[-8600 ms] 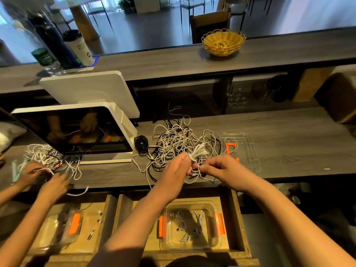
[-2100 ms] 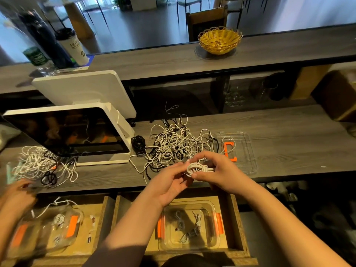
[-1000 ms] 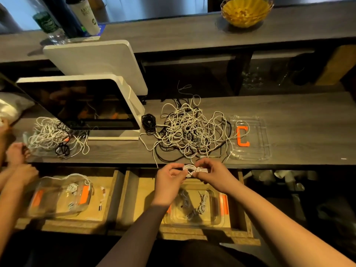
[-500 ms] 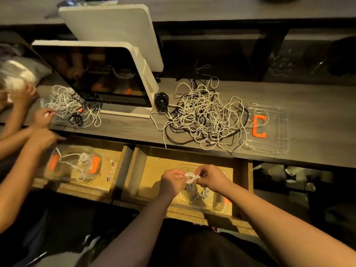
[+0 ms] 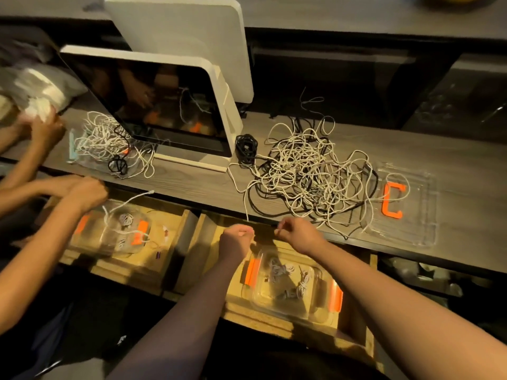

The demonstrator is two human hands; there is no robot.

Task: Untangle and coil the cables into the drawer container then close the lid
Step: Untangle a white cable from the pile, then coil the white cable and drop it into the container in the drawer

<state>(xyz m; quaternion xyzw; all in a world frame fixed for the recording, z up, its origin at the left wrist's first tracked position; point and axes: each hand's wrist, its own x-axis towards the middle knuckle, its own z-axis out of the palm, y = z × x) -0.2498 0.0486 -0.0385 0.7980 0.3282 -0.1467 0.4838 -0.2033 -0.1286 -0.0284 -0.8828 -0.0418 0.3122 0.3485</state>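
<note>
Both hands are hovering at the counter's front edge, centre frame, over the open drawer (image 5: 208,242). Left hand (image 5: 236,242) is curling its fingers into a loose fist; whether anything is inside it, I cannot tell. Right hand (image 5: 297,233) is pinching thumb and forefinger together, and what sits between them is too small to make out. Below them, the clear container (image 5: 315,308) with orange clips is sitting in the drawer, a few small coiled cables (image 5: 279,270) inside, blurred through the plastic. Upper centre, the tangled cable pile (image 5: 304,171) is sprawling on the counter (image 5: 192,185), its loops trailing onto the clear lid (image 5: 422,215) at right. Far left, another person's hands (image 5: 87,192) are working above a second container (image 5: 109,237), partly cut off. A white monitor (image 5: 153,105) is blocking the counter behind it.
</note>
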